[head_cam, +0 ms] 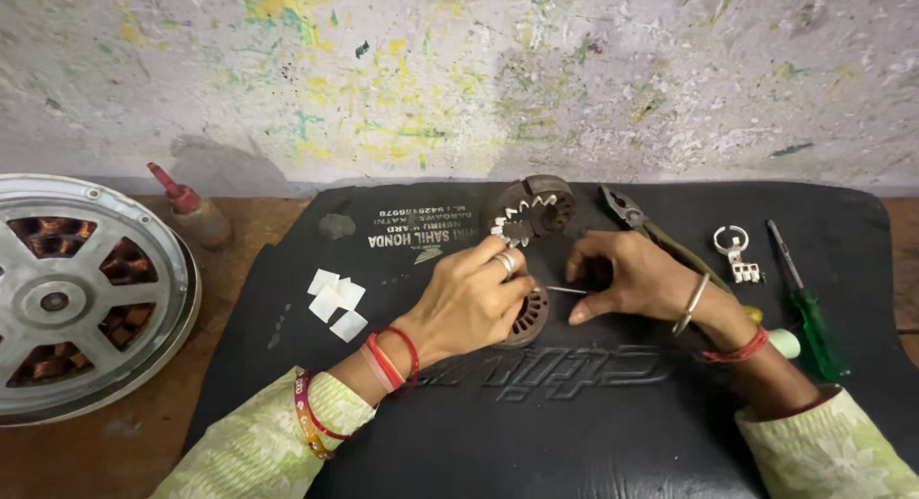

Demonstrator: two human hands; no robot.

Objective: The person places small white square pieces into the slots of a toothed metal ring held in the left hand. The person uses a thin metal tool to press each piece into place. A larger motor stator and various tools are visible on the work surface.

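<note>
My left hand (471, 298) rests on a round slotted metal stator core (529, 319) on the black mat (574, 432), fingers curled over its top. My right hand (617, 274) sits just to the right of the core and pinches a thin wire or strip (567, 290) that runs toward it. A second slotted core with pale slot liners (532, 210) stands just beyond my hands. Several small white paper pieces (337, 301) lie left of my left hand.
Pliers (643, 226), a small metal clip (737, 253) and a green-handled screwdriver (809, 312) lie right of my hands. A round motor housing with copper windings (72, 298) sits at the left on the wooden table, with a red-tipped bottle (196, 216) behind it. A paint-spattered wall is at the back.
</note>
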